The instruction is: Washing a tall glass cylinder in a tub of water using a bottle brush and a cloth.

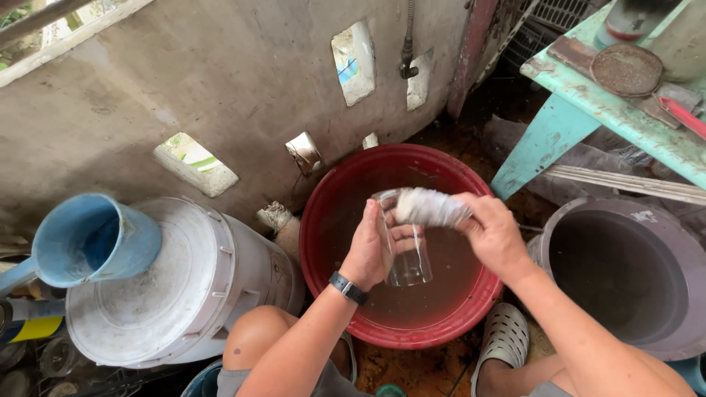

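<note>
A: Nearest the camera, the person's bare knees and a grey perforated sandal (504, 338) flank the red basin (331, 220). What do the hands hold?

B: The left hand (373, 250) has its grip closed round the side of a clear drinking glass (409, 257), held tilted over the brownish water in the basin. The right hand (494, 235) has its grip closed on a pale scrubbing cloth (430, 207), pressed at the glass's rim.

A: How would the glass handle?

B: Likely light, rigid, fragile, and slippery when wet; a wrap round the wall is the safest hold. The cloth is soft and yields.

A: Edges and room?

B: The basin rim encircles the work. A white lidded bucket (158, 294) stands left, a grey tub (625, 279) right, the concrete wall (220, 81) close ahead; open room lies mostly above the water.
</note>
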